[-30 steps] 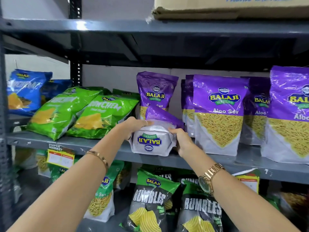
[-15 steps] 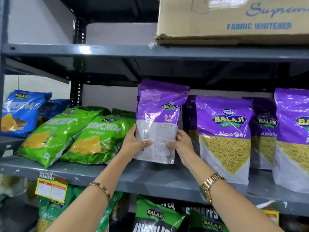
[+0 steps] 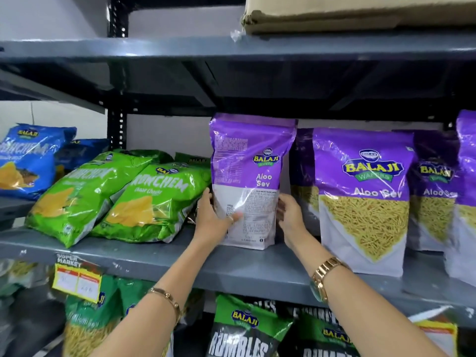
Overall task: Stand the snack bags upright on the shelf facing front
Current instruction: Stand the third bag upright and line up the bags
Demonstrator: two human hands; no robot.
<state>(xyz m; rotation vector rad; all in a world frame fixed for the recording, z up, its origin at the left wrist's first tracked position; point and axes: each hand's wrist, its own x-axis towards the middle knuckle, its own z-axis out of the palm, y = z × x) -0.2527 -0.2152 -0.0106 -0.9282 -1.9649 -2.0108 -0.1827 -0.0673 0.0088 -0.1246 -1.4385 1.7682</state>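
Observation:
A purple and white Aloo Sev bag (image 3: 248, 173) stands upright on the grey shelf (image 3: 244, 269), its printed back side turned to me. My left hand (image 3: 212, 220) grips its lower left edge, thumb across the white panel. My right hand (image 3: 289, 215) presses against its lower right edge. To the right, other purple Aloo Sev bags (image 3: 362, 199) stand upright with their fronts showing. To the left, green Crunchem bags (image 3: 152, 202) lean back on their sides.
Blue Crunchem bags (image 3: 28, 158) lie on the neighbouring shelf at far left. A cardboard box (image 3: 355, 14) sits on the shelf above. Below, Rumbles bags (image 3: 242, 331) fill the lower shelf, and a yellow price tag (image 3: 77, 279) hangs from the shelf edge.
The purple bag went from lying folded on the shelf to standing upright in both hands; it now rests on the shelf board, and the view has moved closer.

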